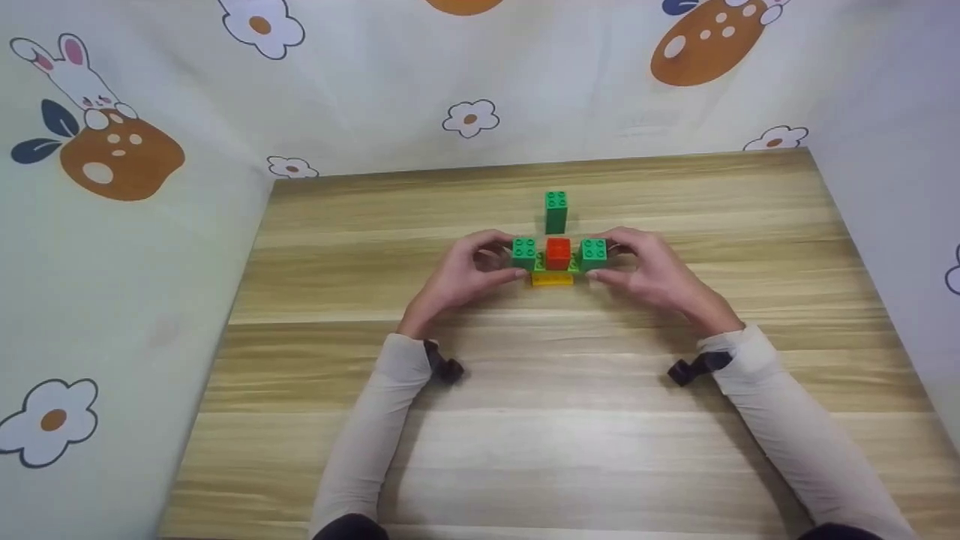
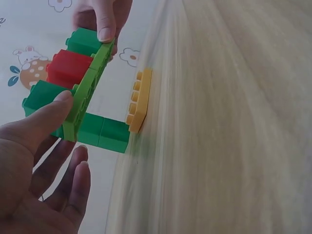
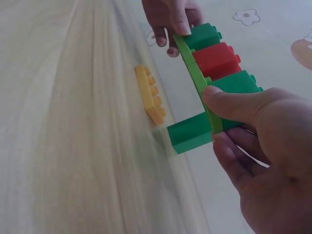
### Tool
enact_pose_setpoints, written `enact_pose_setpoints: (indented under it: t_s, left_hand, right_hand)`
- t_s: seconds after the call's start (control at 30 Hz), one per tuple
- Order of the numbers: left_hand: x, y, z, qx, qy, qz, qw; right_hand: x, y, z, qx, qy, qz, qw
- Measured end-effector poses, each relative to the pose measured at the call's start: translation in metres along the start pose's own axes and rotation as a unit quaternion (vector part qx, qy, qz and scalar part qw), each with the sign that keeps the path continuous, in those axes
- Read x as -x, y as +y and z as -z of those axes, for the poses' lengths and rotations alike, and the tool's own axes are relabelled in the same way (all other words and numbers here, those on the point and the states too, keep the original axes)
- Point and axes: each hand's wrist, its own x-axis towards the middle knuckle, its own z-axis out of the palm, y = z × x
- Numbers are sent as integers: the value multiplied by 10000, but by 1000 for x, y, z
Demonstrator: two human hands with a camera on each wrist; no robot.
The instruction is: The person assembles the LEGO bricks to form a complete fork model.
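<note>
My left hand (image 1: 466, 271) and right hand (image 1: 654, 271) hold a light green studded strip (image 2: 87, 90) by its two ends, raised off the table. On the strip sit a green brick (image 1: 523, 253) at the left, a red brick (image 1: 558, 253) in the middle and another green brick (image 1: 593, 253) at the right. In both wrist views the thumbs and fingers pinch the strip's ends. Lower down, a yellow studded plate (image 3: 150, 95) lies on the table with its studs up. Behind the held piece stands an upright green stack (image 1: 556, 214) of bricks, apart from the hands.
The wood-grain table (image 1: 517, 450) extends around the hands on every side. A patterned cloth wall (image 1: 375, 112) rises behind its far edge and along both sides. A small black camera (image 1: 445, 366) is strapped to the left wrist, another (image 1: 694, 367) to the right.
</note>
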Motion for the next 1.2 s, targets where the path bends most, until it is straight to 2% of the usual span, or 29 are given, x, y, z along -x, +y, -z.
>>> enact_pose_setpoints:
  t_s: [0.23,0.43,0.7,0.93,1.2]
  left_hand:
    - [1,-4,1,-155,-66,-10,9999]
    - [1,-9,-2,-175,-185,179,9995]
    - [2,-12,-3,-245,-171,355,9989]
    - [4,-11,-4,-364,-171,485,9980]
    - [3,-13,-6,-263,-306,408,9984]
  right_hand:
    - [-1,5,-7,92,-8,37,10000]
    - [-2,10,-12,74,-32,-103,9999]
    - [-2,12,-15,169,-192,-176,9995]
    - [-2,14,-15,49,-294,-297,9991]
    - [-2,14,-16,-103,-287,-264,9992]
